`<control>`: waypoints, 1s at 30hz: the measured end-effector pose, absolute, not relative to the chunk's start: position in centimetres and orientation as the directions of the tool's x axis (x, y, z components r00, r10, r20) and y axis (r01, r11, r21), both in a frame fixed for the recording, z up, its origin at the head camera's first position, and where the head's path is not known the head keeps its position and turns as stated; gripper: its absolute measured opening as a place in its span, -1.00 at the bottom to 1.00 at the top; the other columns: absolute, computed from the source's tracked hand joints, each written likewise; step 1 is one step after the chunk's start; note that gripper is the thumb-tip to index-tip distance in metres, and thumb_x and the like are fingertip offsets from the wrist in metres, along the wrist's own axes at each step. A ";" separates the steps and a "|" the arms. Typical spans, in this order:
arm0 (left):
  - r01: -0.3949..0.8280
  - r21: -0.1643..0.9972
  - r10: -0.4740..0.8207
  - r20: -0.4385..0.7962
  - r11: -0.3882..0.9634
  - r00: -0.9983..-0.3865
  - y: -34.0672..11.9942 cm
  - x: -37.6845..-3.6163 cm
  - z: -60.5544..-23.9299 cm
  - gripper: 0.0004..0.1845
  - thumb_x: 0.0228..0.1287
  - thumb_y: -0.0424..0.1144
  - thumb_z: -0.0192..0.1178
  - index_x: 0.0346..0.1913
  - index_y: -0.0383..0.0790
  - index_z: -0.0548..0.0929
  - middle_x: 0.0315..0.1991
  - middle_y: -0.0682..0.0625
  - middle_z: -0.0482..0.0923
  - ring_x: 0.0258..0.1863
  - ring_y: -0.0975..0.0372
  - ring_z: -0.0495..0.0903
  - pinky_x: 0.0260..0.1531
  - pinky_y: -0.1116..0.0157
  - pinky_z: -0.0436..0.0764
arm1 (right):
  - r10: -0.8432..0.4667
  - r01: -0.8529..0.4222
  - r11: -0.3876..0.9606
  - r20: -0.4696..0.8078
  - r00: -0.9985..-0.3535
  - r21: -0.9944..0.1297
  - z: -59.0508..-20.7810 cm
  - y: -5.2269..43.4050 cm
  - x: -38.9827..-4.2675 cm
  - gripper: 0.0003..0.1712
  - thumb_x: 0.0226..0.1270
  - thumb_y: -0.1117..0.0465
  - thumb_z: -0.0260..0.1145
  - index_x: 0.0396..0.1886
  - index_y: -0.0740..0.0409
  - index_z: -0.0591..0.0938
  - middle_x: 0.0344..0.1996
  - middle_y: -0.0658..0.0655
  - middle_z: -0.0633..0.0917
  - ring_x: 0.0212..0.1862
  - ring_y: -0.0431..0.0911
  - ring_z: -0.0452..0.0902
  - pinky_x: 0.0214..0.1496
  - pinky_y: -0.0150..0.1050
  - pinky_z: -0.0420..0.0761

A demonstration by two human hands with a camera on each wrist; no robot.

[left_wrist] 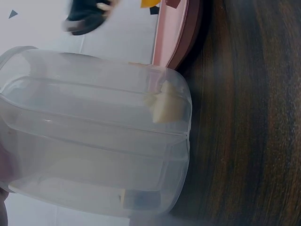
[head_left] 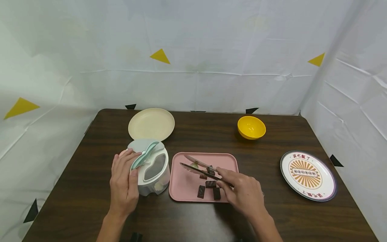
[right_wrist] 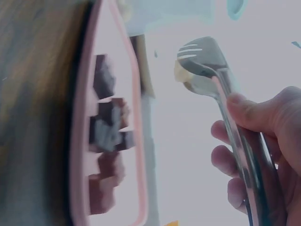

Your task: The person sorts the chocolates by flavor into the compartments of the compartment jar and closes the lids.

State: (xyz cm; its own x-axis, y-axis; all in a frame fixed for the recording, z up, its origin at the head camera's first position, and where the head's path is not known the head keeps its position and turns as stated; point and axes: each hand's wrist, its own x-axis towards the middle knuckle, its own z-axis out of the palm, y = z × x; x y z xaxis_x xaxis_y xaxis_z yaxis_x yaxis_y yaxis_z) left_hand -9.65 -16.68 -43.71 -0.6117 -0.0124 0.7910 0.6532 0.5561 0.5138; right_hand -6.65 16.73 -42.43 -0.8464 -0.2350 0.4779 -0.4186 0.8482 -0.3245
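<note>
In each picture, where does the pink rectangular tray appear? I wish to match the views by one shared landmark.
Head: the pink rectangular tray lies below centre.
Left wrist: only part of the tray shows, at top, right of centre.
Right wrist: the tray runs top to bottom, left of centre.
Shared landmark: the dark brown wooden table.

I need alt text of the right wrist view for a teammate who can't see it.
The right hand grips metal tongs, a pale piece between their tips. In the image's left half, blurred dark blocks lie on a pink tray.
</note>
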 end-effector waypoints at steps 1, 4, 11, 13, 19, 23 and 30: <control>0.654 0.513 -0.012 0.791 0.556 -0.611 -16.7 -9.6 -43.7 -0.63 0.38 -0.25 -0.07 0.03 -0.34 0.66 0.04 -0.21 0.60 0.22 -0.15 0.41 0.35 -0.15 -0.04 | -0.237 -0.427 0.845 0.491 -0.839 -0.322 -42.1 16.7 -6.6 -0.45 0.02 0.13 0.57 0.09 -0.19 0.71 -0.13 -0.16 0.75 -0.65 -0.31 0.30 -0.66 -0.37 0.28; 0.655 0.512 -0.013 0.793 0.556 -0.610 -16.7 -9.6 -43.7 -0.64 0.38 -0.25 -0.07 0.02 -0.34 0.66 0.04 -0.21 0.60 0.22 -0.15 0.41 0.35 -0.15 -0.04 | -0.250 -0.465 0.825 0.532 -0.809 -0.320 -41.3 16.4 -6.5 -0.45 0.04 0.15 0.56 0.11 -0.16 0.70 -0.10 -0.12 0.75 -0.65 -0.31 0.35 -0.66 -0.38 0.30; 0.656 0.511 -0.014 0.794 0.555 -0.607 -16.7 -9.6 -43.6 -0.63 0.38 -0.25 -0.07 0.03 -0.34 0.66 0.03 -0.21 0.60 0.22 -0.15 0.41 0.34 -0.14 -0.03 | -0.270 -0.580 0.752 0.657 -0.704 -0.312 -39.5 15.0 -6.5 -0.48 0.05 0.21 0.53 0.09 -0.07 0.72 -0.09 -0.10 0.75 -0.45 -0.20 0.68 -0.60 -0.28 0.49; 0.654 0.512 -0.014 0.793 0.557 -0.609 -16.7 -9.6 -43.6 -0.63 0.38 -0.25 -0.07 0.03 -0.34 0.66 0.04 -0.21 0.60 0.22 -0.15 0.41 0.34 -0.15 -0.03 | -0.278 -0.610 0.725 0.674 -0.685 -0.321 -39.1 14.4 -6.6 -0.48 0.06 0.22 0.52 0.10 -0.04 0.71 -0.08 -0.10 0.75 -0.42 -0.22 0.69 -0.57 -0.31 0.50; 0.650 0.515 -0.011 0.788 0.559 -0.616 -16.7 -9.6 -43.6 -0.63 0.39 -0.24 -0.07 0.04 -0.33 0.65 0.04 -0.21 0.60 0.23 -0.14 0.41 0.35 -0.15 -0.04 | -0.310 -0.680 0.659 0.707 -0.635 -0.321 -38.7 12.6 -7.0 -0.53 0.14 0.20 0.48 0.10 0.02 0.71 -0.08 -0.07 0.75 -0.39 -0.23 0.66 -0.52 -0.36 0.53; 0.653 0.517 -0.008 0.787 0.554 -0.616 -16.7 -9.6 -43.7 -0.63 0.40 -0.24 -0.08 0.04 -0.34 0.65 0.04 -0.21 0.60 0.23 -0.14 0.41 0.35 -0.15 -0.05 | -0.326 -0.721 0.616 0.731 -0.599 -0.316 -38.8 11.5 -7.3 -0.54 0.09 0.23 0.51 0.06 0.08 0.72 -0.09 -0.01 0.76 -0.39 -0.19 0.66 -0.41 -0.29 0.60; 0.655 0.517 -0.012 0.790 0.551 -0.613 -16.6 -9.6 -43.7 -0.64 0.39 -0.27 -0.07 0.05 -0.35 0.65 0.04 -0.23 0.60 0.22 -0.15 0.41 0.35 -0.16 -0.05 | -0.350 -0.723 0.608 0.707 -0.615 -0.328 -38.9 10.6 -7.3 -0.50 0.09 0.23 0.52 0.10 0.07 0.71 -0.04 -0.01 0.74 -0.39 -0.19 0.66 -0.40 -0.37 0.57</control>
State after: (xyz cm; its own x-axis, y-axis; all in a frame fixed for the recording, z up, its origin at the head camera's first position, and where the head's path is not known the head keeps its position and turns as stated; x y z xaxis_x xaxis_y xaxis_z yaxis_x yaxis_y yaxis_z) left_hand -9.55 -16.61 -43.68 -0.6135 -0.0117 0.7896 0.6551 0.5509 0.5171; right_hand -7.28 10.58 -38.94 -0.6147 -0.3503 0.7067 -0.7233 0.6076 -0.3280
